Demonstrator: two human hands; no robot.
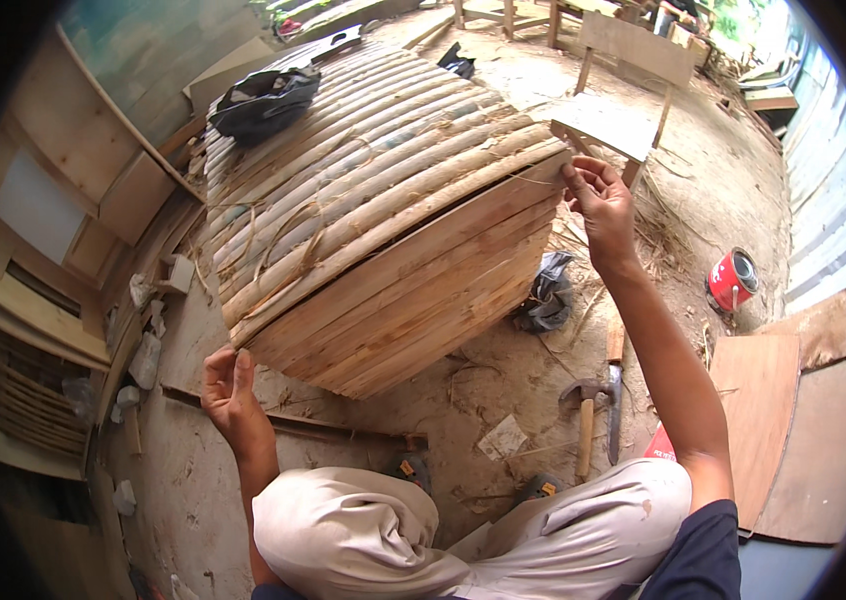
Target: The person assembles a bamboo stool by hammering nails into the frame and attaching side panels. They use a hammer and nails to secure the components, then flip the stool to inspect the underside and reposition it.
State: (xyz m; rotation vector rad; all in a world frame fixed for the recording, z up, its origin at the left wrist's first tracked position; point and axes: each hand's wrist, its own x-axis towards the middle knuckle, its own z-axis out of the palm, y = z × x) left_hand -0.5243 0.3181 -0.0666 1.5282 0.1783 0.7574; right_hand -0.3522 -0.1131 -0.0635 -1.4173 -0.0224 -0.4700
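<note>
Before me stands a box-like wooden piece whose top is a row of round, peeled poles (373,170). Flat planks form its near side, and the uppermost wooden plank (423,225) runs along the top edge, a dark gap between it and the nearest pole. My left hand (233,395) is closed, thumb and fingers pinched at the plank's left end by the corner. At the far right corner my right hand (598,200) pinches the plank's other end, thumb uppermost. The fingers partly hide both ends. Loose fibre strips (308,245) lie across the poles.
A dark bag (265,103) rests on the poles. On the ground are a claw hammer (586,425), a blade-like tool with a wooden handle (614,390), a black plastic bag (548,292) and a red can (732,280). Boards (758,420) lie right; a chair (633,60) stands beyond.
</note>
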